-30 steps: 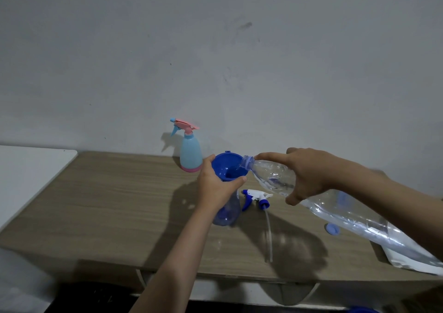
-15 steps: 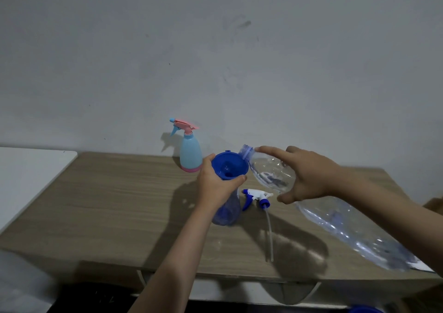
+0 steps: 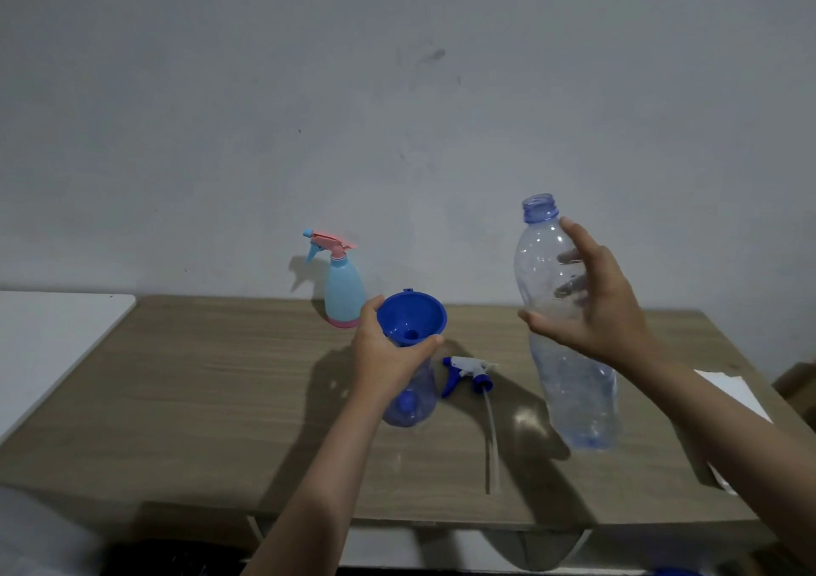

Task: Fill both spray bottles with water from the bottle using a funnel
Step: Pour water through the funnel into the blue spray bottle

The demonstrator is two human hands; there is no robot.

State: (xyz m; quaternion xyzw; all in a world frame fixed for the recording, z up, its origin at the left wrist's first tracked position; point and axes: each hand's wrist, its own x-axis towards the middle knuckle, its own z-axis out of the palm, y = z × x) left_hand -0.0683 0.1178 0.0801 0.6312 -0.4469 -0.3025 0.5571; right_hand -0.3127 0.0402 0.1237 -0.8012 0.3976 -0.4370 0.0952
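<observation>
My left hand (image 3: pixel 388 355) grips the neck of a clear blue spray bottle (image 3: pixel 410 403) on the wooden table (image 3: pixel 198 390), just under a blue funnel (image 3: pixel 411 319) that sits in its mouth. My right hand (image 3: pixel 596 306) holds a clear plastic water bottle (image 3: pixel 569 372) nearly upright above the table, to the right of the funnel, its open mouth up. The bottle looks almost empty. A light blue spray bottle with a pink trigger head (image 3: pixel 342 286) stands at the back by the wall. A white and blue trigger head with its tube (image 3: pixel 470 374) lies on the table between the two bottles.
A white surface (image 3: pixel 48 337) adjoins the table on the left. A white sheet (image 3: pixel 733 394) lies on the table's right end, partly under my right arm. A grey wall rises right behind the table.
My right hand has swung the water bottle from a tilted pouring position at the funnel up to nearly upright and away to the right. My left hand stays on the spray bottle's neck.
</observation>
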